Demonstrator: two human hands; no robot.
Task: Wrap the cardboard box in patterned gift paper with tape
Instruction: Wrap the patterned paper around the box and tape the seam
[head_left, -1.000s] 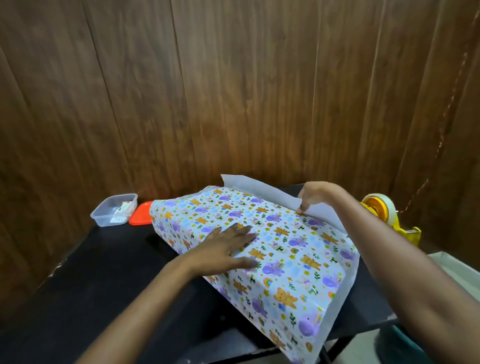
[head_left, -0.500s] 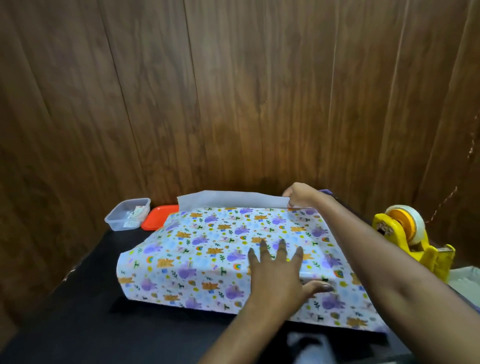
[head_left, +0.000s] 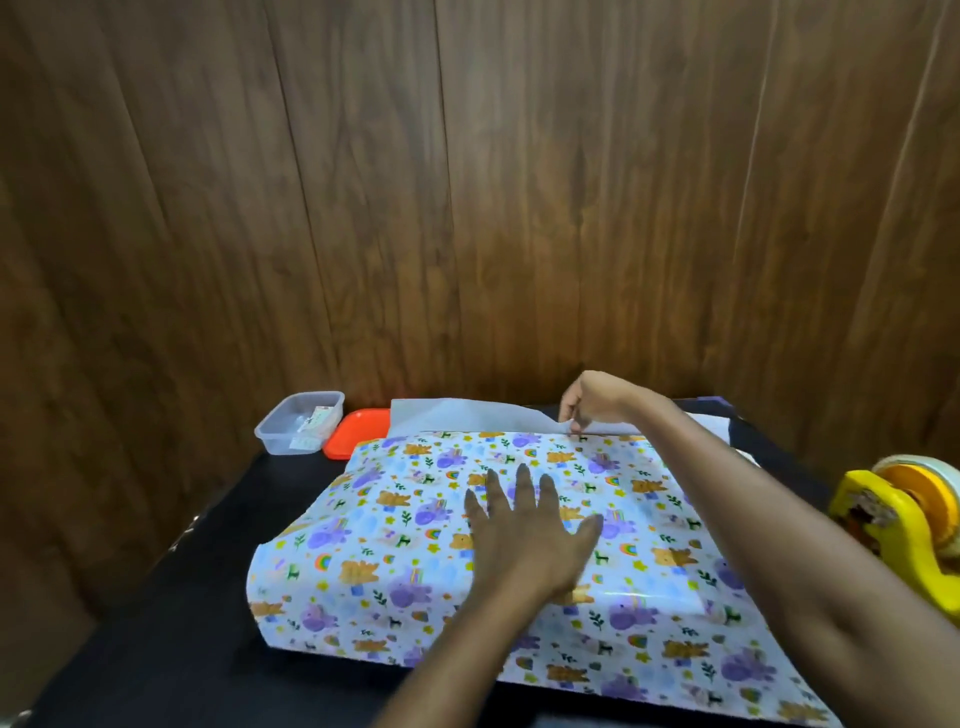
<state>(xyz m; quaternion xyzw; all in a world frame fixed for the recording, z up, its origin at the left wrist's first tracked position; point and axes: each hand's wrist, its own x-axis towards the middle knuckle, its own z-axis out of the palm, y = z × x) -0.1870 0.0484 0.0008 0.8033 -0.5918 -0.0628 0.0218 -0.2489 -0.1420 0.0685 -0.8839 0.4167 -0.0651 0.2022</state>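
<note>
Two hands share the job. The left hand (head_left: 524, 535) lies flat, fingers spread, pressing the gift paper (head_left: 395, 551) onto the table (head_left: 156, 649). The right hand (head_left: 592, 405) has its grip pinched on the white far edge (head_left: 467, 415), straight beyond the left. The cardboard box is presumably hidden underneath. That edge runs left to right, and the tape dispenser (head_left: 904, 519) sits nearest the right hand.

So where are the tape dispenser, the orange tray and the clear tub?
tape dispenser (head_left: 906, 530), head view, yellow body.
orange tray (head_left: 356, 432), head view, flat middle.
clear tub (head_left: 288, 441), head view, front wall.
</note>
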